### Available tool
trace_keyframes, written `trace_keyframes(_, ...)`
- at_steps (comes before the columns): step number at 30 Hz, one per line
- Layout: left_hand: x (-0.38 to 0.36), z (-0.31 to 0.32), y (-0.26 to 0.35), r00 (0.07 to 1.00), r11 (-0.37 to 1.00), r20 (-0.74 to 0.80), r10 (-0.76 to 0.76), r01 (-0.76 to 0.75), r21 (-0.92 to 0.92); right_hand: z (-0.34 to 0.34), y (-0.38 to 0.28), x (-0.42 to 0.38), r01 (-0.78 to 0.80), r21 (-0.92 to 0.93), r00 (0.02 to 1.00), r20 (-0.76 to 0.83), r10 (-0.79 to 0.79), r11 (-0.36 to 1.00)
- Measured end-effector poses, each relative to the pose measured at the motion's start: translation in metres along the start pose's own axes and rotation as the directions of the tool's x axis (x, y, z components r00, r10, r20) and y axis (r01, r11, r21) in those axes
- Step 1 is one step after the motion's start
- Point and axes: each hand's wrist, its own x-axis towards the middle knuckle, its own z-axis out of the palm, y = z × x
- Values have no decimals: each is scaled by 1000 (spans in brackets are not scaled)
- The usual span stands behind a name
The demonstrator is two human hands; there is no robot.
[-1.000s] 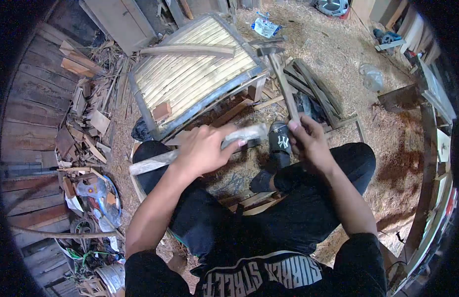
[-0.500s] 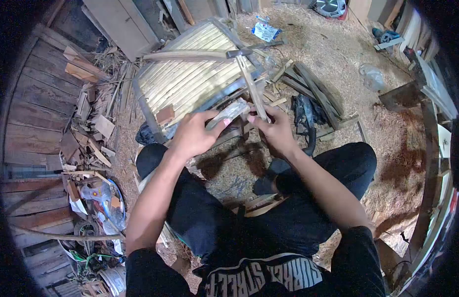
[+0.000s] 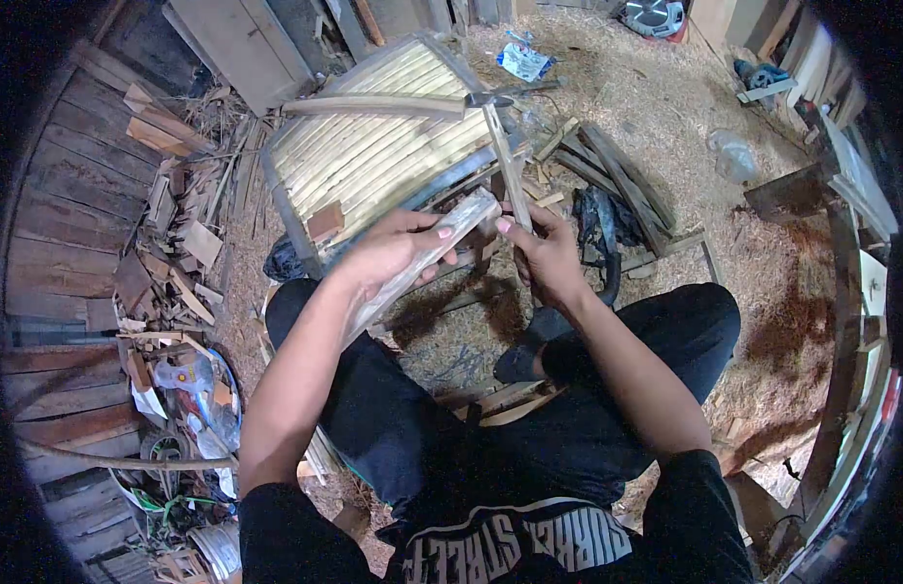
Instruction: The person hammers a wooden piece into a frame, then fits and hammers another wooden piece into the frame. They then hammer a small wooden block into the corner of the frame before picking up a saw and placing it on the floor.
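A long pale strip of wood (image 3: pixel 468 213) lies in my left hand (image 3: pixel 398 255), whose thumb rests along the top and whose fingers curl underneath. The strip slants from its far end back toward my left forearm, which hides part of it. My right hand (image 3: pixel 551 261) is wrapped around the wooden handle of a hammer (image 3: pixel 507 161), with the metal head pointing away from me. My right thumb and fingertips are right at the far end of the strip. Beyond both hands is a slatted wooden panel (image 3: pixel 373 146) in a grey frame.
A curved wooden piece (image 3: pixel 373 105) lies across the panel, and a small brown block (image 3: pixel 325 223) sits near its corner. Dark boards (image 3: pixel 622 180) are stacked to the right. Scrap wood (image 3: pixel 164 258) piles up on the left. A circular saw (image 3: pixel 654 17) stands at the back on the shaving-covered floor.
The wood strip has swung so that more of its length shows beneath my left hand. The hammer has shifted slightly to the right, along with my right hand.
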Motion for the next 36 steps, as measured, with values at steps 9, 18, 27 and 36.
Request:
trace_keyframes(9, 1, -12, -12, 994, 971, 105, -19, 44, -237, -2, 3, -4, 34, 26, 999, 12, -34, 999)
trace_keyframes(18, -2, -19, -10, 983, 954, 177, -44, 94, -285, -35, 16, -34, 166, 70, 979, 108, -172, 984)
trace_keyframes(27, 3, -22, -16, 981, 970, 182, -64, 104, -219, -24, 10, -155, 409, -660, 856, 37, -516, 630)
trace_keyframes(36, -36, -42, -8, 985, 989, 154, -73, 51, 140, 0, -21, -170, 349, -765, 903, 120, -414, 541)
